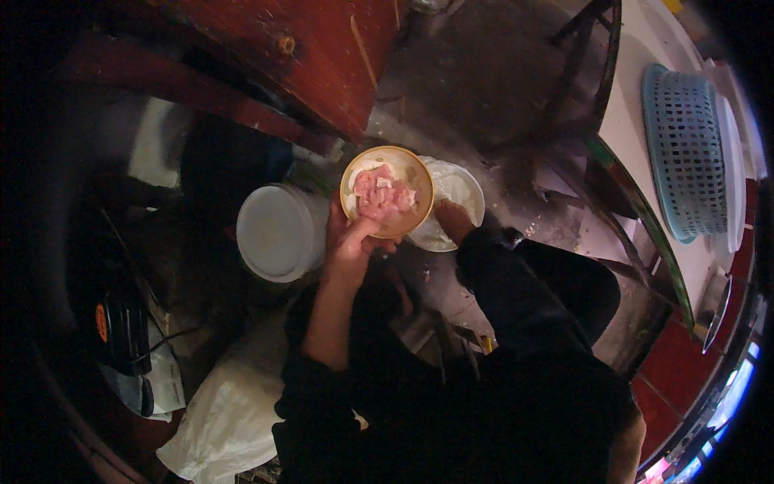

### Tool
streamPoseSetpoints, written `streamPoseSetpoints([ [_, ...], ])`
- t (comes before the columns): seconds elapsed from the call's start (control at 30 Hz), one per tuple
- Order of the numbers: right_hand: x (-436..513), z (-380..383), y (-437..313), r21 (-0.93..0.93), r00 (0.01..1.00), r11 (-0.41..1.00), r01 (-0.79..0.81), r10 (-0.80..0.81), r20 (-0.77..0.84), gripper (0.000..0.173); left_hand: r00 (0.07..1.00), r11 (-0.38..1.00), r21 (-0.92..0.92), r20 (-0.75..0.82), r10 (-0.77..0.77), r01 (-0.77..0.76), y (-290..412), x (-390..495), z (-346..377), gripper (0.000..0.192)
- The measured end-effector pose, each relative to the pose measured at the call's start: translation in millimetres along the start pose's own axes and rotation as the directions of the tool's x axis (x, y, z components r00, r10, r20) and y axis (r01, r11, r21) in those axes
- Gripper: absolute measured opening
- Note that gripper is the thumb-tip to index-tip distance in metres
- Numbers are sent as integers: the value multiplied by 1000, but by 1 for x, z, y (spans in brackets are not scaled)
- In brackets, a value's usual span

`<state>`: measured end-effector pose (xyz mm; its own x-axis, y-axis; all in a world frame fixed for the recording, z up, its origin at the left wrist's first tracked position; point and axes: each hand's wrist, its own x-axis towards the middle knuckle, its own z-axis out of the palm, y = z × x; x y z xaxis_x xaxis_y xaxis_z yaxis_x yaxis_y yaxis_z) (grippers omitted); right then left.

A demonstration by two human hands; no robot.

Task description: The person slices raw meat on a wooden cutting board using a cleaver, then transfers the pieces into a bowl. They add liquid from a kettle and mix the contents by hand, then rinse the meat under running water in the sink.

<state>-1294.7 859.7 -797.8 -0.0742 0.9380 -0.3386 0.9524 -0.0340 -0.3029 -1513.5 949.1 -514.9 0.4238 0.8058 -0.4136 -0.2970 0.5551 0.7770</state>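
My left hand [355, 239] grips a yellow-rimmed bowl [429, 199] from below and its near side. Several pieces of pale pink raw meat [384, 196] lie inside it. Just to the right and partly behind the bowl, a round white basin [481, 206] holds pale, crumpled-looking plastic [444, 175]. My right hand [455, 221] reaches down into this basin from a dark sleeve. Its fingers are hidden, so I cannot see whether they hold anything.
A lidded white bucket [279, 233] stands left of the bowl. A reddish wooden surface [302, 48] juts in above. On the right, a pale table [629, 85] carries a blue plastic basket [686, 154] and a knife [718, 311]. A white sack [227, 417] lies lower left.
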Motion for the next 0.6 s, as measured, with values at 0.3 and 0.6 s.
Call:
streamPoseSetpoints([
  [0.3,1,22,0,-91,987,989,115,-104,122,14,999,999,28,-40,-20,21,3,-2,2,58],
  [0.6,-6,-10,10,803,914,538,-257,405,21,25,1000,1000,18,-19,-18,18,-2,5,-6,59],
])
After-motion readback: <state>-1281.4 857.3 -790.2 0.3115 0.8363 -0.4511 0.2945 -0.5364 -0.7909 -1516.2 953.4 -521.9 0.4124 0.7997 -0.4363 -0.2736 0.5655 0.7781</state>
